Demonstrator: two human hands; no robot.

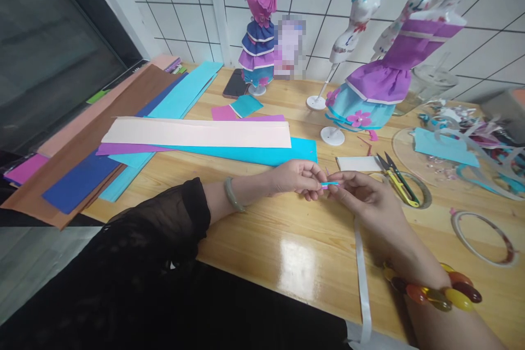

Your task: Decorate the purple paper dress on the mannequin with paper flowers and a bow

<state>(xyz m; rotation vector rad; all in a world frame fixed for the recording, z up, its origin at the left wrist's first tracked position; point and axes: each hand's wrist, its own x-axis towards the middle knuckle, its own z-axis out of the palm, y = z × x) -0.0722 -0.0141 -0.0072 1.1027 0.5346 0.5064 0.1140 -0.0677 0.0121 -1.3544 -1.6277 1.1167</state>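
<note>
My left hand (296, 178) and my right hand (363, 197) meet above the wooden table (262, 229), both pinching a tiny strip of pink and turquoise paper (329, 184) between their fingertips. A white ribbon (361, 273) hangs down from under my right hand and over the table's front edge. My left wrist wears a green bangle, my right wrist a bracelet of amber beads. Yellow-handled snips (398, 179) lie just right of my right hand, beside a small white paper piece (359, 163).
Long sheets of cream, turquoise, purple, blue and brown crepe paper (197, 134) lie at the left. Paper-dressed mannequins (369, 87) stand at the back, near a phone (235, 85). Tape rolls (484, 238) and paper scraps on a clear plate (451, 153) fill the right.
</note>
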